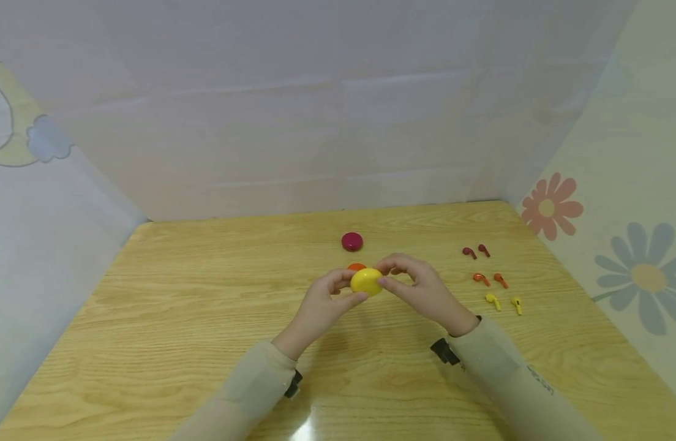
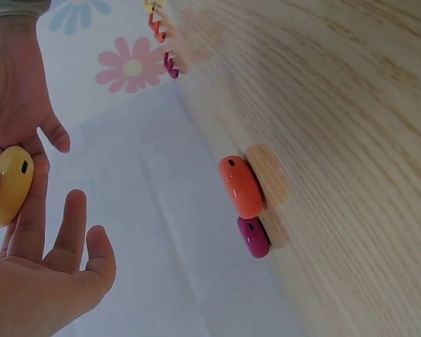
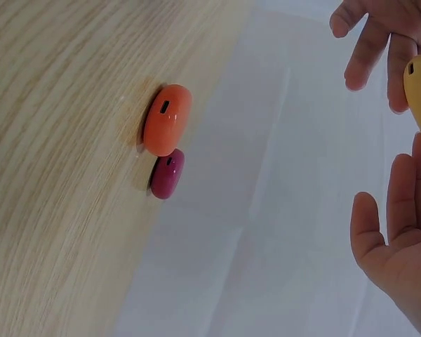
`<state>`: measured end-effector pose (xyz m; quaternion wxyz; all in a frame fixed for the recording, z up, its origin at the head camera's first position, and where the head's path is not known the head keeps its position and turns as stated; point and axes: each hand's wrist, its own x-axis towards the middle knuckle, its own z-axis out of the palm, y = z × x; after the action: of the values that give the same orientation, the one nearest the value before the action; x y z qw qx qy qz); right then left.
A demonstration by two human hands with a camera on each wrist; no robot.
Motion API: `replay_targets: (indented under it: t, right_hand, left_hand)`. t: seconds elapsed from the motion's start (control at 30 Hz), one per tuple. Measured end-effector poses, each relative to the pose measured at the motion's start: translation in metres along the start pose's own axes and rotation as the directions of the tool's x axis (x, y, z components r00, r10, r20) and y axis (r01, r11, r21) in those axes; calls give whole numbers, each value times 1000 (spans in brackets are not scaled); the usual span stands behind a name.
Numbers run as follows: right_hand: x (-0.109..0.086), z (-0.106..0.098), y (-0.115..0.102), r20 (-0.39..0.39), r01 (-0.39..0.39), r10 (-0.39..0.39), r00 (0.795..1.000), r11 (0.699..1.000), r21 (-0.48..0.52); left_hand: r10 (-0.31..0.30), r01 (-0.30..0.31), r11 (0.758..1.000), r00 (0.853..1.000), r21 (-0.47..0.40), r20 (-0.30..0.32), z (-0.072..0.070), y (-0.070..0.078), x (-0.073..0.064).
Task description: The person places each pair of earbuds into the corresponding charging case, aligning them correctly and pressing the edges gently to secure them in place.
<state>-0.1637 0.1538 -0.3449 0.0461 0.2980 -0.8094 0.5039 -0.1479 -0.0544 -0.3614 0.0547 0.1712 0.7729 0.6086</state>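
Both hands hold a rounded, glossy yellow earbud case (image 1: 367, 282) above the middle of the table. My left hand (image 1: 320, 304) grips its left side between thumb and fingers. At its right side my right hand (image 1: 426, 293) pinches it with thumb and fingertips. A small dark port shows on the closed case in the left wrist view, where the other fingers of both hands are spread away from it. Just behind, an orange earbud case (image 2: 241, 188) lies on the table, partly hidden in the head view. Farther back is a magenta earbud case (image 1: 351, 241).
On the right of the wood-grain table (image 1: 206, 294) lie pairs of earbuds: magenta earbuds (image 1: 469, 252) at the back, orange earbuds (image 1: 481, 279) in the middle, yellow earbuds (image 1: 493, 302) nearest. Pale cloth walls (image 1: 338, 141) with printed flowers enclose the back and sides.
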Motion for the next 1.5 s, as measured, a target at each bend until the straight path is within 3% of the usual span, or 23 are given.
replay_targets:
  t: [0.2,0.4,0.73,1.03,1.5]
  right_hand:
    - [0,2,3,-8,-51,51,999,998,21]
    - [-1,4,5,-5,-52,52,999,996,74]
    - [-2,4,3,27,-81,78,997,985,152]
    - [-1,3,4,38,-29,25,999,995,100]
    - [1,2,3,69,-81,75,995,992,95]
  left_hand:
    - [-12,12,1000,1000,-28,7,1,-1,1]
    - [-13,14,999,1000,-40,10,1,-3,2]
    - [-15,15,1000,1000,-8,8,2,-7,3]
    - [-13,13,1000,1000,15,9,3,-7,2]
    - [-10,8,999,999,54,38,3,-7,2]
